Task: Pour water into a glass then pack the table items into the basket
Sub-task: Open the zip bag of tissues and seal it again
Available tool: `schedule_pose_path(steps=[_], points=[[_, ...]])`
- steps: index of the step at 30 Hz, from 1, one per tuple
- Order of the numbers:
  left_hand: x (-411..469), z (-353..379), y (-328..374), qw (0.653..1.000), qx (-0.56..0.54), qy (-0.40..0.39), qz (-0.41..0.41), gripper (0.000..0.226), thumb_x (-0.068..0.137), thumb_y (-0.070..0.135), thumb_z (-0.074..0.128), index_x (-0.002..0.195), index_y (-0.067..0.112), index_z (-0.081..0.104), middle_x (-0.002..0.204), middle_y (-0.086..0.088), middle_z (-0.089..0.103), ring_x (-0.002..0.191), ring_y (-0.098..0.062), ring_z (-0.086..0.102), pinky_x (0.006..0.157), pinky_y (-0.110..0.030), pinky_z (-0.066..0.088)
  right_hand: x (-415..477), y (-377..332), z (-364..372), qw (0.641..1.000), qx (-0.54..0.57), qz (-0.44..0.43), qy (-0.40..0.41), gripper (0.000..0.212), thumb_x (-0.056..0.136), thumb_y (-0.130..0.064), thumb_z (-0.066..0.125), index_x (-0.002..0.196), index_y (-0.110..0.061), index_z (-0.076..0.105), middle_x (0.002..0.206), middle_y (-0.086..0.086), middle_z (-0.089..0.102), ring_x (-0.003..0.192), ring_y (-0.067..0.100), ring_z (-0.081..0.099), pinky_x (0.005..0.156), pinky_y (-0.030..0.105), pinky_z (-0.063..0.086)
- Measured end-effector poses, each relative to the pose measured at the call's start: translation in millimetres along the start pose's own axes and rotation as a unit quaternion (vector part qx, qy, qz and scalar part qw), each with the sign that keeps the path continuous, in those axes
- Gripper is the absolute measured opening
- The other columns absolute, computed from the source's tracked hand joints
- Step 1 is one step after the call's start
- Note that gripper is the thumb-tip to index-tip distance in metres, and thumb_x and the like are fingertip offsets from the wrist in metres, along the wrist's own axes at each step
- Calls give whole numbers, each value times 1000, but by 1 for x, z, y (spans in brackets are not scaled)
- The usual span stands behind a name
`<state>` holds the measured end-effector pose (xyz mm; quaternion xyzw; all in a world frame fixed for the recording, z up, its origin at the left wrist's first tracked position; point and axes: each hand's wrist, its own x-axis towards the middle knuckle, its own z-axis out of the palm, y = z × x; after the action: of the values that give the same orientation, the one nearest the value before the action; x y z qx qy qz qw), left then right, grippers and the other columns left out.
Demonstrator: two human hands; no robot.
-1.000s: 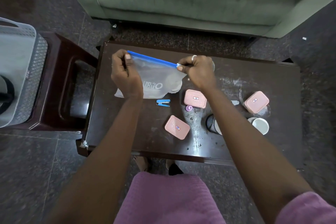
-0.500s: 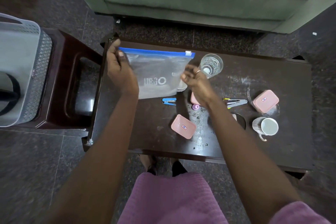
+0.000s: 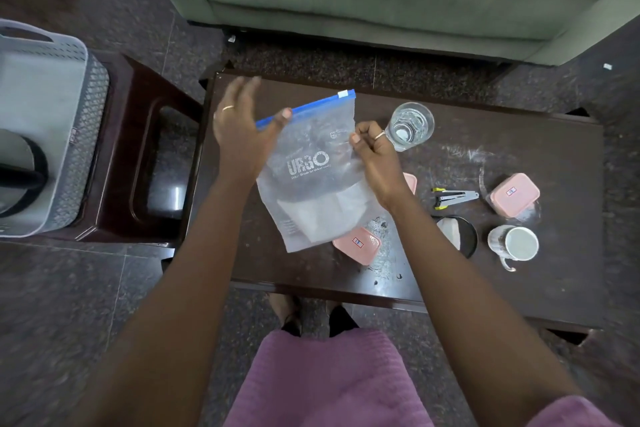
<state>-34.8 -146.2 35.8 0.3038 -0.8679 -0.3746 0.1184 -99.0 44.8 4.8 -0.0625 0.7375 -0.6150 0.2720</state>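
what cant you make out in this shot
Head view:
- Pink container behind the right hand: mostly hidden by the wrist and zip bag.
- Basket: cut off by the left edge; dark thing inside unclear.
- Bag contents: pale shape, blurred by frosted plastic.
- Small print under the logo: too small.

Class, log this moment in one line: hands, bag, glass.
left hand: pinches zip bag top | right hand: pinches zip bag side | zip bag: held over table | glass: upright on table
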Motion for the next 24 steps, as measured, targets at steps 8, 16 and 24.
schedule_pose_path(steps=[8, 16, 24], points=[[9, 23, 46, 971, 15, -234, 47, 31, 93, 35, 53, 119, 18, 59, 118, -3, 65, 112, -21, 56, 116, -51, 16, -10, 3, 4, 989, -114, -92, -5, 3, 90, -10, 53, 90, -11, 56, 70, -13, 51, 65, 5, 44, 67, 27, 39], [2, 22, 40, 992, -98, -74, 4, 16, 91, 18, 58, 98, 6, 66, 84, -2, 58, 79, -12, 48, 65, -21, 34, -25, 24, -25, 987, -159, 6, -24, 14, 77, -3, 69, 85, -13, 62, 69, -1, 54, 67, 8, 49, 61, 15, 37], [-11, 40, 54, 994, -53, -63, 74, 21, 92, 17, 55, 95, -3, 62, 82, -9, 58, 80, -19, 50, 68, -29, 32, -21, 26, -42, 969, -244, 9, -31, 17, 75, -15, 74, 89, -8, 67, 66, -9, 58, 66, 14, 50, 60, 22, 35]])
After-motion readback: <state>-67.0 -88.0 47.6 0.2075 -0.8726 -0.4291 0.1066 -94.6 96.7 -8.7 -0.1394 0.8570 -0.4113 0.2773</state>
